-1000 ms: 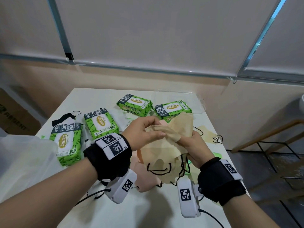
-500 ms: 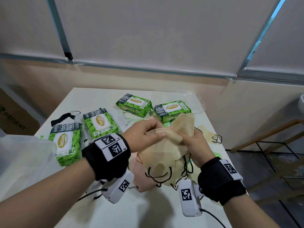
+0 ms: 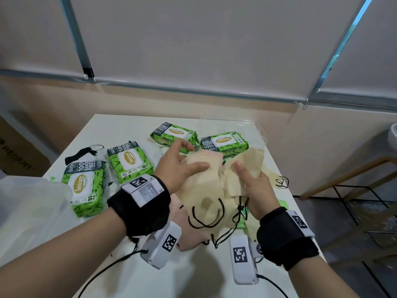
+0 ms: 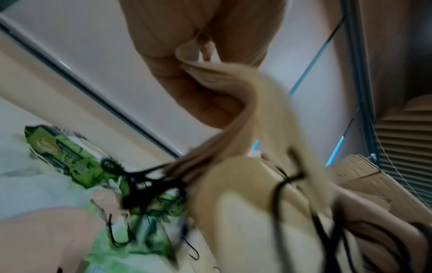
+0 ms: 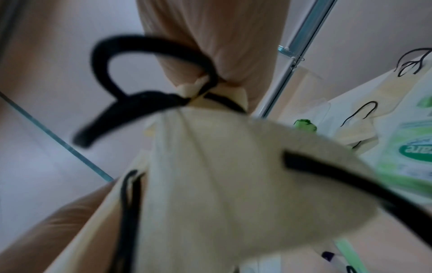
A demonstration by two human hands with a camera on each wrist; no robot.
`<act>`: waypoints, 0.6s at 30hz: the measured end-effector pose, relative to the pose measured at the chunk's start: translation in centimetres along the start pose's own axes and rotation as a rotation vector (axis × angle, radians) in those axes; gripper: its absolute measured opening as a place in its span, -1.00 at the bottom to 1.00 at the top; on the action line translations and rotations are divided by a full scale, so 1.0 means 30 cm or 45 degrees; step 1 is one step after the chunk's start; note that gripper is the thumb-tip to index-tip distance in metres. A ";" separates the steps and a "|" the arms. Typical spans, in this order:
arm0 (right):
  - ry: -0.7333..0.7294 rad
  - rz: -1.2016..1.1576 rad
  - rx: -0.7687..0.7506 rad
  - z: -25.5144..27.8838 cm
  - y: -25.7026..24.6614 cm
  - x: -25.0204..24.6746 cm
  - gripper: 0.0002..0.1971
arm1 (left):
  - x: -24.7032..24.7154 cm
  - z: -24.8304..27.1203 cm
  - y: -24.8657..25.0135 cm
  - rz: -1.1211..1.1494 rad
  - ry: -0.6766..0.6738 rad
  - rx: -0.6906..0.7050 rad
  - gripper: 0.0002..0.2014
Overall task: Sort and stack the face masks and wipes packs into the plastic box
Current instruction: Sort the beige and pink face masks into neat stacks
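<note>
Both hands hold a bunch of beige face masks [image 3: 204,190] with black ear loops above the white table [image 3: 120,130]. My left hand [image 3: 182,166] grips the bunch's upper left part, thumb on top; the pinch on the masks [image 4: 210,77] shows in the left wrist view. My right hand [image 3: 251,186] pinches the right side, where masks [image 5: 222,166] hang below its fingers. Several green wipes packs lie on the table: one [image 3: 86,188] at the left, one [image 3: 129,162] beside it, one [image 3: 174,135] and one [image 3: 224,143] farther back. The clear plastic box [image 3: 229,123] stands at the back right.
A black mask [image 3: 82,152] lies at the table's left back. One more beige mask [image 3: 272,177] lies by the right edge, and pink masks [image 3: 189,233] lie under my hands. A translucent bag [image 3: 25,203] is at the left. A wooden and metal frame [image 3: 354,179] stands right of the table.
The bunch of masks has risen and shifted slightly away from me. My left hand has regripped higher with its fingers spread, and my right thumb now lies on top of the masks.
</note>
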State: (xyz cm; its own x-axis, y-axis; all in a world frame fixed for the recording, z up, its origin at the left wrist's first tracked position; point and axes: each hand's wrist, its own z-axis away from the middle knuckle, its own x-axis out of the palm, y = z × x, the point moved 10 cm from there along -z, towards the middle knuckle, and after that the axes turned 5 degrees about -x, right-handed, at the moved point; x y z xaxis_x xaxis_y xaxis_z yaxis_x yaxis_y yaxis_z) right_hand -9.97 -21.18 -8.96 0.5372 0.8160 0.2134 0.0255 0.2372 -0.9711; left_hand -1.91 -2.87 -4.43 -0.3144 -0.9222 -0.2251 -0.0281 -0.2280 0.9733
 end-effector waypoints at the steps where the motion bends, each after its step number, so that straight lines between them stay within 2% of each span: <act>1: 0.035 0.004 -0.011 -0.003 -0.002 -0.019 -0.66 | -0.031 -0.010 0.010 0.009 0.040 0.029 -0.62; 4: 0.116 0.007 -0.019 -0.010 -0.005 -0.065 -0.65 | -0.122 -0.047 0.030 0.023 0.154 0.135 -0.82; 8: 0.147 0.029 -0.034 -0.017 -0.011 -0.081 -0.66 | -0.182 -0.092 -0.007 -0.064 0.205 0.114 -0.64; 11: 0.132 0.035 -0.054 -0.018 -0.014 -0.073 -0.69 | -0.163 -0.074 -0.006 -0.251 0.187 0.122 -0.72; 14: 0.116 0.029 -0.076 -0.020 -0.018 -0.058 -0.72 | -0.079 -0.026 0.001 -0.430 0.006 0.108 -0.86; 18: 0.087 -0.009 -0.085 -0.019 -0.012 -0.022 -0.74 | 0.067 0.032 -0.025 -0.637 -0.315 0.076 -0.65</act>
State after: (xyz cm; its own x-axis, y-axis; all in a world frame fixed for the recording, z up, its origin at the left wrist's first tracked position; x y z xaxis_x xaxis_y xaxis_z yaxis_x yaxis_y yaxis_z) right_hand -9.86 -22.11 -8.81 0.5932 0.7759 0.2149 0.0846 0.2054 -0.9750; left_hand -3.44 -4.26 -5.57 -0.4620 -0.6037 -0.6496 -0.2822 -0.5944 0.7531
